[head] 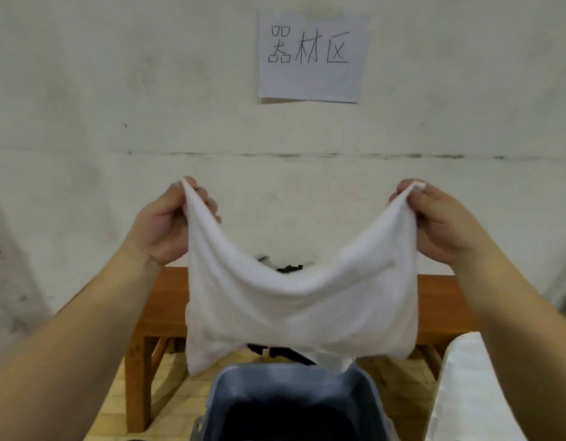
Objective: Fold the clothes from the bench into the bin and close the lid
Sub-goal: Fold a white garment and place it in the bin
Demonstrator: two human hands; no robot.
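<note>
item: white cloth (pixel 294 300), held up in the air between both hands, sagging in a curve at the middle, lower edge hanging just above the bin; it hides the middle of the surface behind it.
left hand (pixel 167 224): raised, thumb and fingers pinching the upper left corner of the cloth.
right hand (pixel 440 224): raised at the same height, thumb and fingers pinching the upper right corner.
grey bin (pixel 367 396): near centre, low in view, open at the top, dark inside; contents cannot be told.
wooden surface (pixel 160 300): far side of the bin, against the wall, legs standing on a pale tiled floor (pixel 176 396).
dark clothing (pixel 289 268): a small part shows on the surface above the dip of the cloth; more dark fabric shows below the cloth's lower edge.
white material (pixel 472 393): near right, beside the bin, kind unclear.
paper sign (pixel 311 57): on the far wall, handwritten characters.
</note>
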